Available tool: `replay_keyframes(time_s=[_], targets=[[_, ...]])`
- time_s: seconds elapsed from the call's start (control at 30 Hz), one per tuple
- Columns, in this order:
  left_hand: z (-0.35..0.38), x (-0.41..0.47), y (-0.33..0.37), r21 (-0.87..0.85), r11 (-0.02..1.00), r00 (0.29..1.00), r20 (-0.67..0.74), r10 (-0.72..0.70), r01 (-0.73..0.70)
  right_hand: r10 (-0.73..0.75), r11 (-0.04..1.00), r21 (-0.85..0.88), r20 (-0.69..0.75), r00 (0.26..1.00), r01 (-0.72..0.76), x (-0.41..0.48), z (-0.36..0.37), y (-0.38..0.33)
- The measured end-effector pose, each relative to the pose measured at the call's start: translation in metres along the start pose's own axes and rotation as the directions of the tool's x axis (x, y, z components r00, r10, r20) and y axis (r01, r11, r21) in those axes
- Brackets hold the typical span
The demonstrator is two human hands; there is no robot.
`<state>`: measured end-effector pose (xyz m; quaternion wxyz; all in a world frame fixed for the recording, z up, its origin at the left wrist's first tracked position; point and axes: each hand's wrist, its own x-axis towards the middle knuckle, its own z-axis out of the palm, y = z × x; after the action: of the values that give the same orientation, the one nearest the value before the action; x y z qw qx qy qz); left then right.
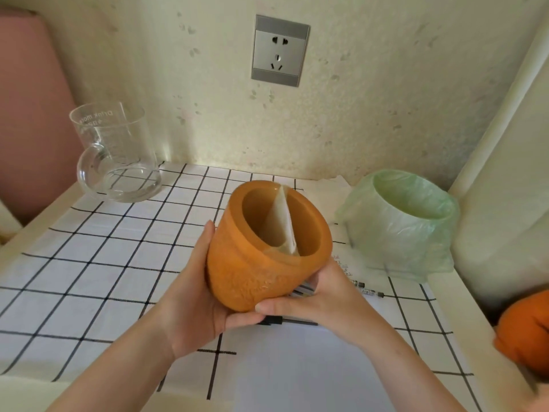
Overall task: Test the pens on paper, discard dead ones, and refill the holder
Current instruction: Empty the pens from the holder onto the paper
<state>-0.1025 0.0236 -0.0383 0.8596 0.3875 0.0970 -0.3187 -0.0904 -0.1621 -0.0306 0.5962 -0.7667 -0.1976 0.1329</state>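
Both hands lift the holder (255,272) clear of the table (38,221), above the middle of the checked cloth (89,263). The left hand (196,295) cups it from the left and below: the thumb lies straight up the orange side, and the fingers curl under the base, where only their tips show. The right hand (323,298) grips the lower right side, with the thumb pressed flat along the base edge; its other fingers are behind the holder and cannot be seen. The holder tilts so that its mouth faces up and toward the camera. A white divider (282,221) stands across the inside, and no pens show in either half.

The pens (303,289) lie on the cloth under the hands, mostly covered. A few grey barrels show between holder and right wrist, a black one (285,321) sticks out below the left fingers, and another (367,291) lies to the right of the right hand. How many there are cannot be told.

The paper (297,367) lies near the front edge, partly under the right forearm. A second sheet beyond the right hand seems to carry small marks, too blurred to read. The bin (401,221), lined with a green bag, stands at the right rear, near the holder but apart from it. A glass mug (116,156) stands at the left rear, and a socket (279,50) sits on the wall. An orange thing (525,331) is cut off at the right edge.
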Motion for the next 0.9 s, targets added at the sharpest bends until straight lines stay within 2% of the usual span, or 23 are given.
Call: replay_keyframes(time_s=[0.1,0.17,0.2,0.23,0.27,0.3,0.33,0.37,0.43,0.5,0.57,0.67,0.8,0.9], targets=[[0.003,0.003,0.004,0.116,0.993,0.998,-0.04,0.038,-0.033,-0.017,1.0,-0.003,-0.084,0.996,0.017,0.002,-0.004,-0.001],[0.003,0.006,0.005,0.334,0.935,0.97,-0.158,0.183,-0.122,-0.002,1.0,0.003,-0.183,0.983,0.003,0.005,-0.007,-0.001],[0.003,0.007,0.004,0.533,0.829,0.923,-0.209,0.324,-0.171,0.004,1.0,0.007,-0.234,0.972,-0.002,0.006,-0.008,-0.001],[0.004,0.007,0.001,0.751,0.632,0.843,-0.205,0.497,-0.19,0.004,1.0,0.007,-0.282,0.959,-0.002,0.008,-0.01,0.001],[0.003,0.007,-0.003,0.919,0.359,0.758,-0.115,0.642,-0.165,0.006,1.0,0.004,-0.327,0.945,-0.005,0.009,-0.012,0.003],[0.003,0.006,-0.008,0.991,0.09,0.722,0.009,0.692,-0.099,0.009,1.0,0.002,-0.367,0.93,-0.009,0.011,-0.015,0.005],[0.0,0.007,-0.014,0.995,-0.083,0.732,0.097,0.675,-0.056,0.013,1.0,0.004,-0.399,0.917,-0.013,0.013,-0.017,0.007],[-0.003,0.009,-0.02,0.987,-0.158,0.782,0.13,0.609,-0.04,0.017,1.0,0.004,-0.425,0.905,-0.017,0.016,-0.02,0.009],[-0.01,0.014,-0.03,0.969,-0.248,0.869,0.142,0.474,-0.023,0.011,1.0,-0.006,-0.469,0.883,-0.016,0.023,-0.025,0.012],[-0.017,0.019,-0.034,0.918,-0.397,0.888,0.194,0.417,-0.014,-0.008,1.0,-0.021,-0.512,0.859,-0.003,0.033,-0.029,0.015],[-0.021,0.023,-0.033,0.883,-0.47,0.867,0.248,0.432,-0.019,-0.029,0.999,-0.04,-0.545,0.838,0.009,0.045,-0.031,0.018],[-0.026,0.025,-0.033,0.875,-0.484,0.847,0.281,0.452,-0.032,-0.045,0.997,-0.07,-0.573,0.818,0.006,0.061,-0.032,0.024],[-0.027,0.025,-0.034,0.83,-0.555,0.749,0.403,0.526,-0.057,-0.04,0.994,-0.109,-0.575,0.817,-0.028,0.072,-0.034,0.037],[-0.03,0.028,-0.036,0.815,-0.573,0.715,0.451,0.534,-0.087,-0.019,0.99,-0.125,-0.565,0.825,-0.062,0.075,-0.035,0.049]])
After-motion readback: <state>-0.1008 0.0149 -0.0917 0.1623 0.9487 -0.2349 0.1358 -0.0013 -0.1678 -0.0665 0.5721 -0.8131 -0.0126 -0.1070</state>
